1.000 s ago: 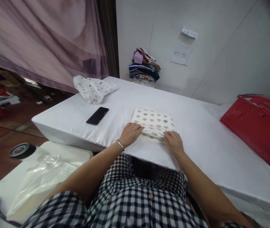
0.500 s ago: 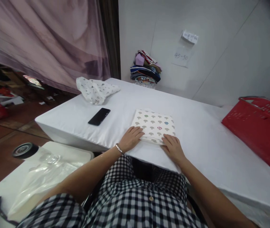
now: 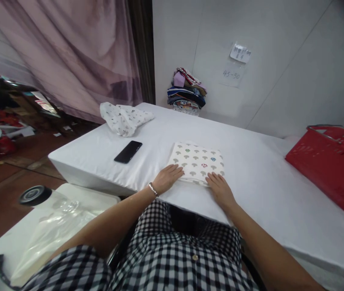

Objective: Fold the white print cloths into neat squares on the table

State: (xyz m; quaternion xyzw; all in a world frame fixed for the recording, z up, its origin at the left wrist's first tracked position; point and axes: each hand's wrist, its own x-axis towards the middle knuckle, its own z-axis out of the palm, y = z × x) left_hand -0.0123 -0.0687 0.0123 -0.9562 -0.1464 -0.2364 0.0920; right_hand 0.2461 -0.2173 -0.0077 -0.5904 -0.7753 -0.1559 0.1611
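White-draped table (image 3: 263, 182), its near edge crossing the lower middle of the frame, and a broad stretch running out to the red plastic basket (image 3: 329, 178) at the right edge. Left of centre lies a black smartphone (image 3: 128, 152), apart from the folded fabric (image 3: 194, 157). And look at that fabric, just below centre: a flat cream-white rectangle, rows of grey mushroom prints, one each in green, blue and red. Left hand (image 3: 167, 178), right hand (image 3: 219, 190), set apart, palms down, fingers stretched over its two near corners, neither one gripping; the fabric reaches away beyond them both.
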